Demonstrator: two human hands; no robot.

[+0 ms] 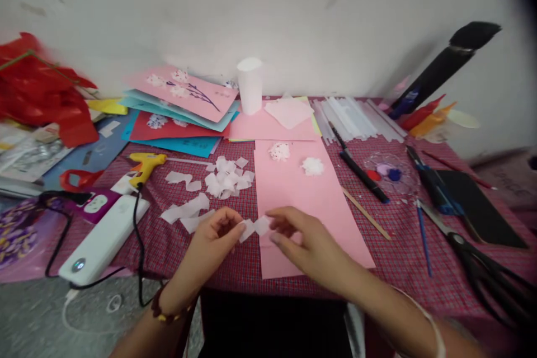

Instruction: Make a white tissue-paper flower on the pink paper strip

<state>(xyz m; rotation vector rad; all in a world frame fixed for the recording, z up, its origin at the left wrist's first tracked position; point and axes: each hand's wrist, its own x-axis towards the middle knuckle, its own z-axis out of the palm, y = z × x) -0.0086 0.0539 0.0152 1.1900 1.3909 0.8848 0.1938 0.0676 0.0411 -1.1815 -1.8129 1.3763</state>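
Observation:
My left hand [222, 232] pinches one end of a small white tissue paper strip [250, 229] just above the table's front part. At the strip's other end is my right hand [296, 235], with thumb and fingers closed in around it. Under my right hand lies a pink paper sheet [302, 201] bearing two white crumpled paper tufts [312, 166]. A heap of white tissue squares [226, 178] sits beyond my left hand. Longer white tissue strips [187, 211] rest just left of that hand.
A yellow glue gun [145, 166] and white power bank [103, 241] with black cables lie left. Black-handled scissors [482, 268], a paintbrush [423, 238], a wooden stick [367, 213] and a paint palette [388, 173] are right. Decorated cards [180, 92] and a white roll [250, 84] stand behind.

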